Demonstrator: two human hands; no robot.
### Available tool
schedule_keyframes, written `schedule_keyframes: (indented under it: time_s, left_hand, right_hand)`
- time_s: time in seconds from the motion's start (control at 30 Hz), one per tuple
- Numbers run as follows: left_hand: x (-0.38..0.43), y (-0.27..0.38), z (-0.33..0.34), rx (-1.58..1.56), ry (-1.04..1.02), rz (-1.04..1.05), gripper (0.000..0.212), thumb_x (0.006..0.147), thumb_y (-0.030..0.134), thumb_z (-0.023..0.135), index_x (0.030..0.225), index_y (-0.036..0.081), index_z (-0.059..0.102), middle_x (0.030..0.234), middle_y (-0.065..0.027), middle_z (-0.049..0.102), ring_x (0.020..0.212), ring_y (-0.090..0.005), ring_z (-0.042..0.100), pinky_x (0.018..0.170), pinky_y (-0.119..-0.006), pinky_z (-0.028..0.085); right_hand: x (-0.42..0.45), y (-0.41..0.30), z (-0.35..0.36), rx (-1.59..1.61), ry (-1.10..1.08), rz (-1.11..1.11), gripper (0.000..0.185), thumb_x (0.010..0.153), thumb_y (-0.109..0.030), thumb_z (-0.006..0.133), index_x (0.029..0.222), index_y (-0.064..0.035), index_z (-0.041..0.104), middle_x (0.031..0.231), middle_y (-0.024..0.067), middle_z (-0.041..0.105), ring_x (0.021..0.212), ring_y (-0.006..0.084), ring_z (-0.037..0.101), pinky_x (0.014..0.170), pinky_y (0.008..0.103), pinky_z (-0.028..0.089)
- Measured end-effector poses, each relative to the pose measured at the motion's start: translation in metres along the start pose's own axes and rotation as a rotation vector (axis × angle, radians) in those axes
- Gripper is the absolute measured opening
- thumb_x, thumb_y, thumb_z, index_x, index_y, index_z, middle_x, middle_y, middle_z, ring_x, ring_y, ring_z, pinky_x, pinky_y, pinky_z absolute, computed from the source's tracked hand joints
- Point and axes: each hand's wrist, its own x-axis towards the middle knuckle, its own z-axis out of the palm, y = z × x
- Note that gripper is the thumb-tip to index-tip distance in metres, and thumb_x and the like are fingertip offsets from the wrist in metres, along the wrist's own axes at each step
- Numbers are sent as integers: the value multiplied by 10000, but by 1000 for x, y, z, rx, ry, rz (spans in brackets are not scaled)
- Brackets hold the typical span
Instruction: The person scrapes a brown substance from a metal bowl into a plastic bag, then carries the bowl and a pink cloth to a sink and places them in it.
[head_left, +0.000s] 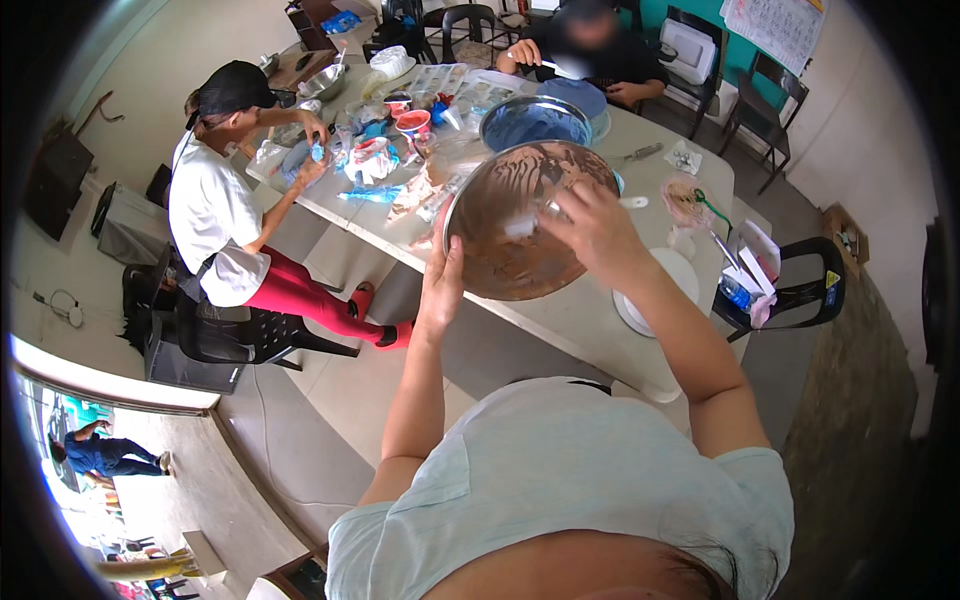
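Observation:
A large metal mixing bowl (517, 262), coated inside with brown frosting or batter, is tilted before me above the table edge. My left hand (442, 274) grips its rim at the left, thumb on the near side. My right hand (589, 225) is over the bowl's right part, blurred, with its fingers closed on a tool whose whitish blade (521, 226) touches the brown layer. A white handle end (634, 202) sticks out to the right of that hand; whether it belongs to the same tool I cannot tell. Behind stands a second metal bowl (536, 124) with blue frosting.
The long white table (555, 326) bears a red-filled tub (412, 122), piping bags, a whisk (643, 151) and a round white board (654, 292). A person (225, 180) works at the left with something blue; another (592, 56) sits across beside a blue cake (574, 96). A chair (814, 285) stands right.

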Motion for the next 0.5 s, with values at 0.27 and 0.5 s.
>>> schedule_keyframes:
  time_s: [0.27, 0.5]
  left_hand:
    - [5, 20, 9, 171, -80, 119, 521, 1039, 296, 366, 1493, 62, 265, 1509, -108, 313, 1408, -221, 239, 1153, -349, 167]
    - [4, 17, 17, 320, -111, 261, 485, 1033, 193, 356, 1498, 83, 268, 1533, -119, 305, 1437, -262, 229, 1162, -369, 177]
  right_hand:
    - [-5, -7, 6, -105, -32, -63, 302, 758, -154, 591, 1040, -128, 696, 965, 17, 527, 995, 204, 493, 816, 354, 430]
    - [12, -6, -17, -180, 17, 68, 274, 743, -156, 598, 996, -105, 689, 967, 19, 532, 981, 211, 498, 768, 334, 435]
